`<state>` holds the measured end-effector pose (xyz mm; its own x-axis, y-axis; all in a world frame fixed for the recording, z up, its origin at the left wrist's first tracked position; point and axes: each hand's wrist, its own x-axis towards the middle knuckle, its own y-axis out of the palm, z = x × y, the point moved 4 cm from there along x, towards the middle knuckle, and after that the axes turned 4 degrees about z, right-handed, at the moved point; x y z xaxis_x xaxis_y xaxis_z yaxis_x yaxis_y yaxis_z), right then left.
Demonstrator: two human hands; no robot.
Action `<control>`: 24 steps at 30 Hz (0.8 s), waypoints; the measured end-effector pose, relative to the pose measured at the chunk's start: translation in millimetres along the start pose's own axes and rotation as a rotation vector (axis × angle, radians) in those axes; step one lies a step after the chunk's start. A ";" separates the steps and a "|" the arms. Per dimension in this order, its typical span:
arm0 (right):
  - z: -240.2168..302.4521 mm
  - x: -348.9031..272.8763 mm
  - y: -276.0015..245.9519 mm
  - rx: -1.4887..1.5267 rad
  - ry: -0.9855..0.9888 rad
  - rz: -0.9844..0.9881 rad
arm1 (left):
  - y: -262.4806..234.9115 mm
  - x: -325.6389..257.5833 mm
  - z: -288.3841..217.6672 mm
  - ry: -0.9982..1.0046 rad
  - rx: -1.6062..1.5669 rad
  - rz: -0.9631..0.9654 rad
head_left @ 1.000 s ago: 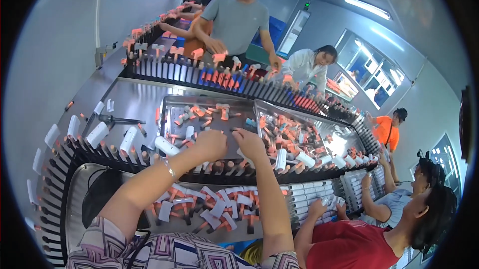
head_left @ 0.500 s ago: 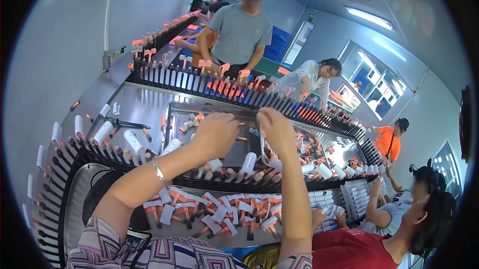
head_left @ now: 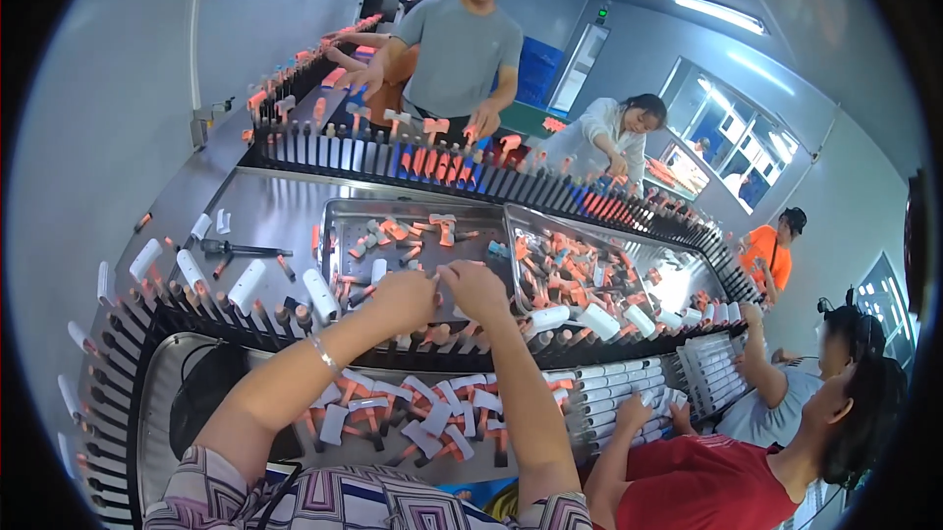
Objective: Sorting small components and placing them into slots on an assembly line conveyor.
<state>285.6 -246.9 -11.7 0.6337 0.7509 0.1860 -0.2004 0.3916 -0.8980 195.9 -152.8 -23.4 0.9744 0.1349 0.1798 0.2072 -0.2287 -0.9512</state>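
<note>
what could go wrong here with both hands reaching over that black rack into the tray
The left hand and right hand meet at the near edge of the metal tray, with both forearms crossing the black slotted rack. A forearm might brush the white tubes standing in the rack and tip them. The loose orange and white pieces piled below the arms could also get swept aside. What the fingertips hold is too small to tell, so a weak pinch is possible.

The grey metal table (head_left: 265, 211) carries two shallow steel trays (head_left: 344, 225) (heaped with orange and white parts), a dark slim tool (head_left: 236, 249), and loose white tubes (head_left: 201, 225).
</note>
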 end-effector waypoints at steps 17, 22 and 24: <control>7.0 -19.6 -118.4 -0.011 -0.080 -0.386 | -76.6 19.5 -54.4 0.316 -0.052 -0.442; -71.0 -9.2 7.6 -0.240 0.001 0.067 | 8.2 30.0 -41.2 0.100 -0.178 0.037; -31.4 -9.7 -1.3 0.056 0.120 0.013 | 8.8 20.4 -19.5 0.020 -0.057 0.129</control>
<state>303.1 -271.4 -24.8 0.7146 0.6887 0.1226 -0.2484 0.4136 -0.8759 219.3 -170.8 -23.2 0.9947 0.0812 0.0624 0.0839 -0.2974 -0.9510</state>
